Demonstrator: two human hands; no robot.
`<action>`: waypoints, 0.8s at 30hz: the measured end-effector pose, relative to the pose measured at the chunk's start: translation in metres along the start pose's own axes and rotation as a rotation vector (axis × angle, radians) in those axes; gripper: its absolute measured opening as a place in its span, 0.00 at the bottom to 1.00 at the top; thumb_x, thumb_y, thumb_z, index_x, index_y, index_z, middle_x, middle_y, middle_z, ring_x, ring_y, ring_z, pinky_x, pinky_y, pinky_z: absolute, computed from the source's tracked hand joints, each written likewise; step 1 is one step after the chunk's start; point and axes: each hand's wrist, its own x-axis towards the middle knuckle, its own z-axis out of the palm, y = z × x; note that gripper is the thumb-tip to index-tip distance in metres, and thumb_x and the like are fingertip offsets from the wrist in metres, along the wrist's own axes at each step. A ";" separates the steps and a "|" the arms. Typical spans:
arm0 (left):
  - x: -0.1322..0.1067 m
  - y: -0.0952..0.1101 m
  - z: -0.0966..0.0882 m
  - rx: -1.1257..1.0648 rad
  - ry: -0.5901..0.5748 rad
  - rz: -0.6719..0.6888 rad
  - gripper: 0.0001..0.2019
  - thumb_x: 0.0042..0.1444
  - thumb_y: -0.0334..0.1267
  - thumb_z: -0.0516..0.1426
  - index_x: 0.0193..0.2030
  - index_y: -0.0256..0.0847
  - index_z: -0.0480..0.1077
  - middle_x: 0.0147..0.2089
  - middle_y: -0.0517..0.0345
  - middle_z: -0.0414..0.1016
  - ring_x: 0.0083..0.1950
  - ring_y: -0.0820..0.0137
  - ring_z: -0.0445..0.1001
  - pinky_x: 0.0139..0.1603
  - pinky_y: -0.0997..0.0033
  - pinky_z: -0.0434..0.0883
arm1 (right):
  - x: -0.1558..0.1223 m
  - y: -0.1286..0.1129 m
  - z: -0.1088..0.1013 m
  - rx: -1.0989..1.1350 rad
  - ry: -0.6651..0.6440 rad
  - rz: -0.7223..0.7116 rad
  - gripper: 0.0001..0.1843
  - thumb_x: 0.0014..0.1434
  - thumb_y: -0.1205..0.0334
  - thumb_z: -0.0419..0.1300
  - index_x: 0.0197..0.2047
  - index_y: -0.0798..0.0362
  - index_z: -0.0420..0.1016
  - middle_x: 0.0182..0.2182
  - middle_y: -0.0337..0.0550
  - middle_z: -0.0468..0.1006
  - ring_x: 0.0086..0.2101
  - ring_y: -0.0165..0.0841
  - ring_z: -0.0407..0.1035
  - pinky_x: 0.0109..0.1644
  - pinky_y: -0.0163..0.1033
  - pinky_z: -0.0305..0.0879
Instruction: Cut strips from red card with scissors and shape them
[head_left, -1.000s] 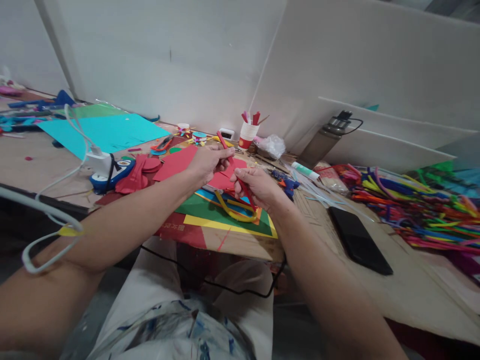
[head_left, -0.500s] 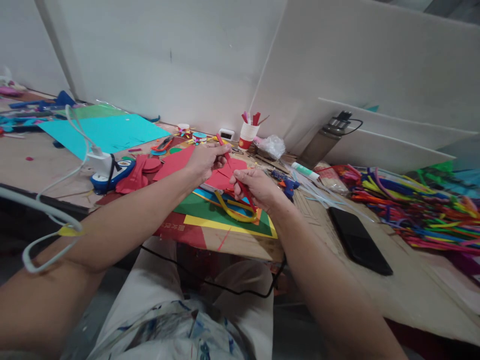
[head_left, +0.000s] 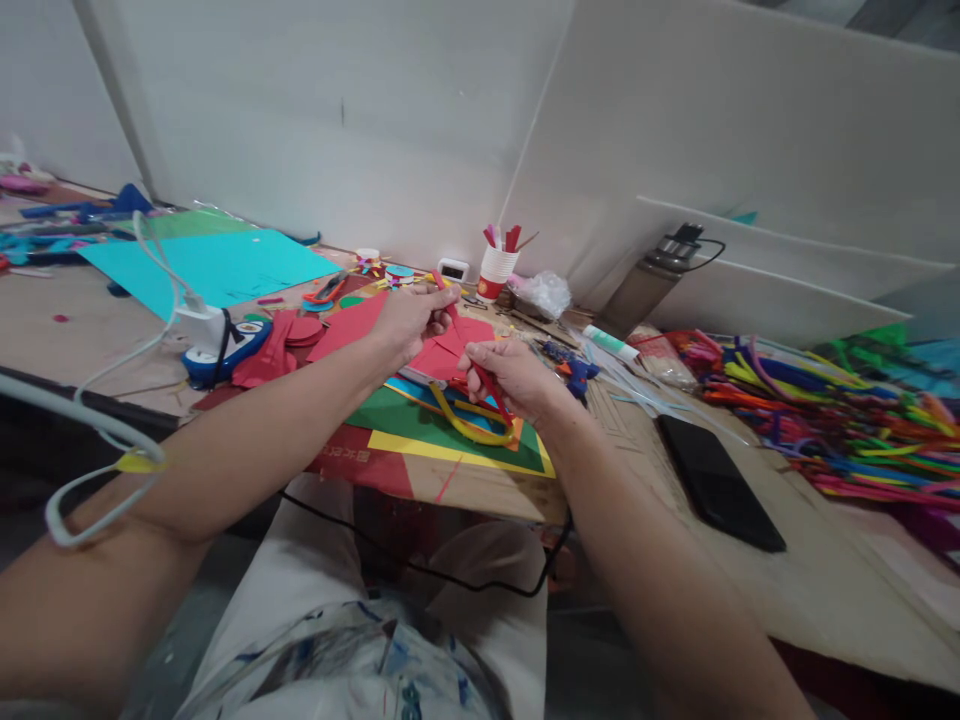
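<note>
Just past the near edge of the cardboard, a green sheet lies under a yellow loop. Over the loop, the right hand pinches the near part of a thin red strip, thumb and fingers clamped on it, with the near end poking out below. From that grip, the strip's long line slants away and to the left. Farther off, the left hand pinches the far part, its tip sticking up past the fingers. Red paper behind makes the middle hard to see. Beyond both hands stands a paper cup.
</note>
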 end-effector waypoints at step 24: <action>0.005 0.004 -0.003 -0.006 0.083 -0.005 0.08 0.52 0.27 0.61 0.24 0.34 0.67 0.20 0.64 0.65 0.17 0.84 0.60 0.16 0.84 0.53 | -0.001 -0.001 0.001 -0.021 -0.046 0.047 0.16 0.64 0.61 0.56 0.25 0.56 0.74 0.13 0.36 0.72 0.14 0.23 0.65 0.19 0.27 0.59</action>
